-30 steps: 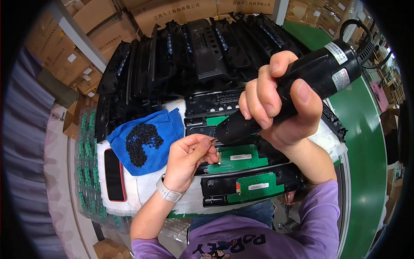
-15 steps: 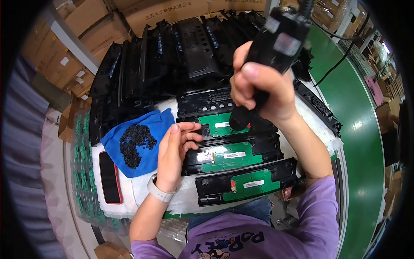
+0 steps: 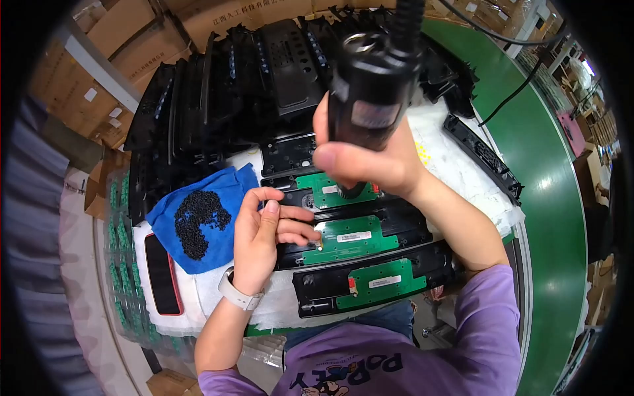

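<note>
My right hand (image 3: 389,162) is wrapped round a black electric screwdriver (image 3: 371,89), held upright with its lower end over the farthest green circuit board (image 3: 309,183). That board lies in a long black plastic panel; whether the tip touches a screw is hidden. My left hand (image 3: 259,231) holds nothing I can see, its fingers loosely spread and partly bent beside the panels. Its fingertips reach toward the middle circuit board (image 3: 370,247). Nearest me, another circuit board (image 3: 395,272) sits in its own black panel (image 3: 317,290).
Small black screws (image 3: 191,231) lie heaped on a blue cloth (image 3: 239,188) at left, near a phone (image 3: 162,277). Black plastic panels (image 3: 290,66) are stacked at the back. Another panel (image 3: 485,162) lies at right, beside the green surface (image 3: 555,264). A cable (image 3: 522,86) hangs there.
The screwdriver and my right hand have moved left and now stand more upright over the far board. My left hand has shifted slightly, with its fingers stretched further right.
</note>
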Demonstrator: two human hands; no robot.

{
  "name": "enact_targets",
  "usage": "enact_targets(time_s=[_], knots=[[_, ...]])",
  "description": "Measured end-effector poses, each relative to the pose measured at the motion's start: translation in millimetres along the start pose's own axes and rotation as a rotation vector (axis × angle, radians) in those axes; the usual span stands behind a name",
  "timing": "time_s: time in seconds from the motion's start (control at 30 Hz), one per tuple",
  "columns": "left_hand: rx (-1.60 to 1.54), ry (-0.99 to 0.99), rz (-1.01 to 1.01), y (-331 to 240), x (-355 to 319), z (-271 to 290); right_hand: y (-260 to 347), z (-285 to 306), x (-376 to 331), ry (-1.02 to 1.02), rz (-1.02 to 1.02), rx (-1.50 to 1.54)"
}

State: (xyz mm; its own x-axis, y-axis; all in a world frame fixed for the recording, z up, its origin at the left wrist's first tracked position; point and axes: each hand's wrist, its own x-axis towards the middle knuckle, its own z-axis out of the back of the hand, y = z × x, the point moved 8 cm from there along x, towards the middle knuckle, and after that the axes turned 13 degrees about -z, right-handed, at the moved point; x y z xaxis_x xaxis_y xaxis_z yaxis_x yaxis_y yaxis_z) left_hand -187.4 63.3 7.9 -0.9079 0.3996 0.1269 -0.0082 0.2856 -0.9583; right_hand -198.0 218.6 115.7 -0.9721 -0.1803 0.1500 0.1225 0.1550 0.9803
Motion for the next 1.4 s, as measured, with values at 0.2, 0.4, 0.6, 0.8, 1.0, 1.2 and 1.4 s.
enact_targets(time_s=[0.2, 0.4, 0.6, 0.8, 1.0, 1.2, 1.4], knots=[[-0.107, 0.04, 0.081, 4, 2, -6, 0, -2, -4, 0.033, -0.004, -0.031], [-0.382, -0.021, 0.11, 6, -1, -7, 9, -16, -12, 0.063, 0.199, -0.16], [-0.51, 0.047, 0.138, 5, -4, -16, 28, -26, -28, 0.293, 0.207, 0.345], [-0.56, 0.156, 0.205, 0, -13, -31, 22, -35, -31, 0.243, 0.212, 0.298], [-0.39, 0.219, 0.159, 4, -10, -23, 33, -24, -32, 0.301, 0.335, 0.387], [-0.213, 0.149, 0.125, 6, -9, -16, 51, -6, -32, 0.295, 0.427, 0.409], [-0.205, 0.133, 0.102, -1, -10, -20, 51, -6, -33, 0.273, 0.416, 0.42]])
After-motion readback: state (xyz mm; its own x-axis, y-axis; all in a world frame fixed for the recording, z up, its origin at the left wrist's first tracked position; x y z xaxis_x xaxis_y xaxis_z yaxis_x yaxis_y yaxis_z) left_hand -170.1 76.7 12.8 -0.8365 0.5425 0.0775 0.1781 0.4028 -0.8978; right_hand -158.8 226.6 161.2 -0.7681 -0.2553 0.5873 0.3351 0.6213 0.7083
